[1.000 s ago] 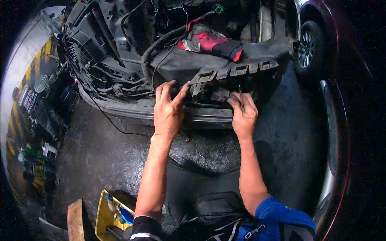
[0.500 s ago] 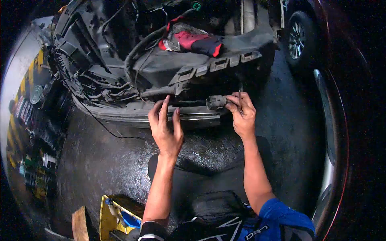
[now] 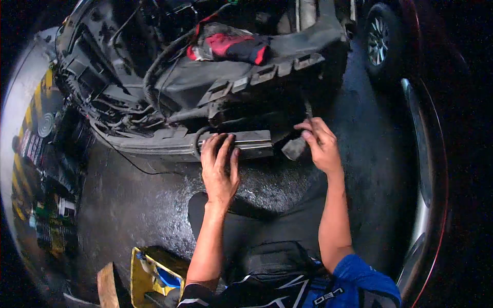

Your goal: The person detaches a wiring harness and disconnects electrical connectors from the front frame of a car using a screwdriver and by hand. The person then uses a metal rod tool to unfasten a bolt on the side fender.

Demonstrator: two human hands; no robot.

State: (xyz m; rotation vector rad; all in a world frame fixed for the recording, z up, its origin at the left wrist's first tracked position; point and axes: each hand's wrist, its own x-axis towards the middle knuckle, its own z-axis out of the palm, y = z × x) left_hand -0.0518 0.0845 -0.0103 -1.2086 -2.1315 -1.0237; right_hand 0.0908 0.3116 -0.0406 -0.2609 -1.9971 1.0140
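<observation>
My left hand (image 3: 221, 172) rests with its fingers slightly bent over the metal bumper beam (image 3: 254, 143) at the front of a stripped car. A dark hose loop (image 3: 197, 143) curves down beside its fingertips. Off the right end of the beam, my right hand (image 3: 327, 149) pinches a dark cable (image 3: 308, 109) between thumb and fingers. Next to that thumb hangs a grey, dusty block that looks like an electrical connector (image 3: 295, 149), tilted downward. Where the cable runs behind the fingers is hidden.
A red and grey cloth or glove (image 3: 231, 45) lies on the dark front panel (image 3: 190, 84). A thin black wire (image 3: 136, 165) trails onto the wet floor. A yellow container (image 3: 137, 280) and a wooden piece (image 3: 107, 287) stand lower left; a car wheel (image 3: 378, 38) is at right.
My left hand has lowered from raised fingers onto the beam. My right hand has moved slightly right and down, and the connector has swung to hang lower. The view has shifted a little.
</observation>
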